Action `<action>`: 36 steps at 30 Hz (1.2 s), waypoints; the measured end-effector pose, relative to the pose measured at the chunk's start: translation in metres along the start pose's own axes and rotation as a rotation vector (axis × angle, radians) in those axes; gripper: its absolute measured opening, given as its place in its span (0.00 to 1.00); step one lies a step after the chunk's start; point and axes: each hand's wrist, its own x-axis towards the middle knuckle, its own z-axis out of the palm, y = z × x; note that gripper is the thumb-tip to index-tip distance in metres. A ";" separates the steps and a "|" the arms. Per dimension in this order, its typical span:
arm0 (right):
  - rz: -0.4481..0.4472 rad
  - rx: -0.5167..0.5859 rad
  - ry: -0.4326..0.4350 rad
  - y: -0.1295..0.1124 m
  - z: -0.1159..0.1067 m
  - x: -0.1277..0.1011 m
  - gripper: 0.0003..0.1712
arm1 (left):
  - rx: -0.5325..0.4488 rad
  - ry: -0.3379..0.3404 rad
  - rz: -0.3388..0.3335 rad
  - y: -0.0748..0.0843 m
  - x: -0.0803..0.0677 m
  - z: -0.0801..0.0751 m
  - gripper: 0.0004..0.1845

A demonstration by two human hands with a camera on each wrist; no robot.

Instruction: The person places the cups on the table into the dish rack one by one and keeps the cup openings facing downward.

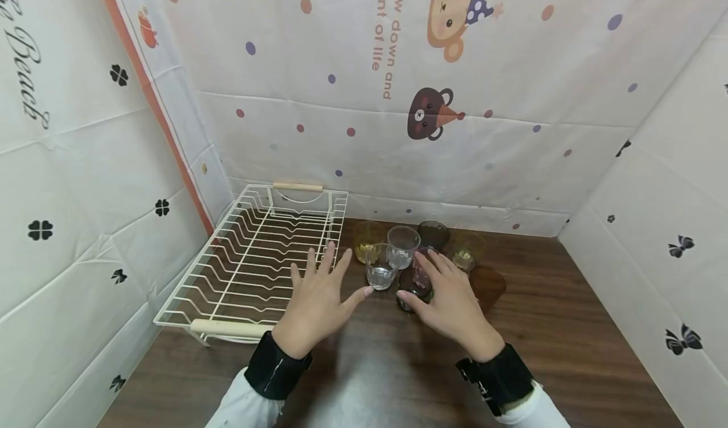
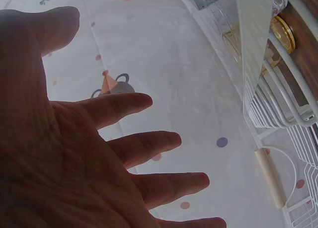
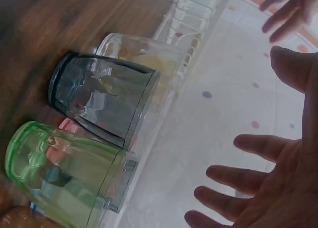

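Note:
My left hand [image 1: 315, 298] hovers with spread fingers by the right side of a white wire dish rack [image 1: 227, 270], holding nothing. My right hand [image 1: 455, 305] is held above a cluster of drinking glasses, its fingers apart and empty in the right wrist view. Between the hands stands a clear glass [image 1: 380, 273], with another clear glass [image 1: 404, 241] behind it. Under the right hand is a dark grey glass [image 3: 102, 96], partly hidden in the head view. A green glass [image 3: 64, 171] stands beside it. A yellow glass [image 1: 364, 251] is nearest the rack.
Behind the group stands another dark glass [image 1: 434, 232]. An amber-brown glass [image 1: 490, 286] is on the right. The rack has wooden handles [image 1: 233, 328] at its ends. Printed white cloth [image 1: 318, 143] encloses the brown wooden table [image 1: 569, 314] at the back and sides.

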 end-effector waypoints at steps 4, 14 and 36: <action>-0.030 -0.014 -0.052 -0.001 0.005 0.018 0.52 | 0.007 0.000 0.005 0.001 -0.002 0.000 0.46; -0.167 -0.001 -0.318 -0.012 0.018 0.071 0.50 | 0.002 -0.015 0.011 -0.001 -0.007 0.002 0.45; -0.168 -0.186 -0.401 -0.028 0.043 0.096 0.42 | -0.074 -0.062 0.013 -0.010 -0.018 0.010 0.44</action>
